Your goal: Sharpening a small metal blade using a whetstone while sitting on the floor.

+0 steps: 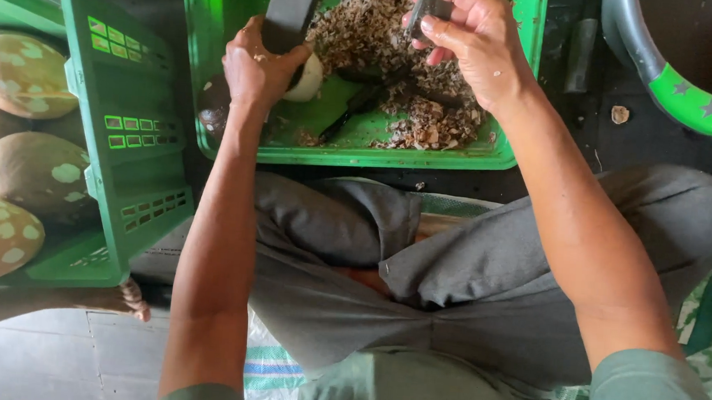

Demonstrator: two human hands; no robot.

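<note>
The left hand [257, 70] is curled tight around a dark, flat-sided block [289, 11] whose long axis rises up and away over the green plastic crate [425, 153], touching a pale rounded kernel [307, 78] just right of its knuckles. Well apart to the right, the right hand [473, 42] pinches a small dark grey piece [425, 8] above brown shavings [383, 29].

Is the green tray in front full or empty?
Partly full: brown shavings heap over the right of the green tray; bare green floor shows at its left.

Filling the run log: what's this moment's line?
left hand: shut on peeled coconut | right hand: shut on dark tool | below: green crate of shavings
</note>
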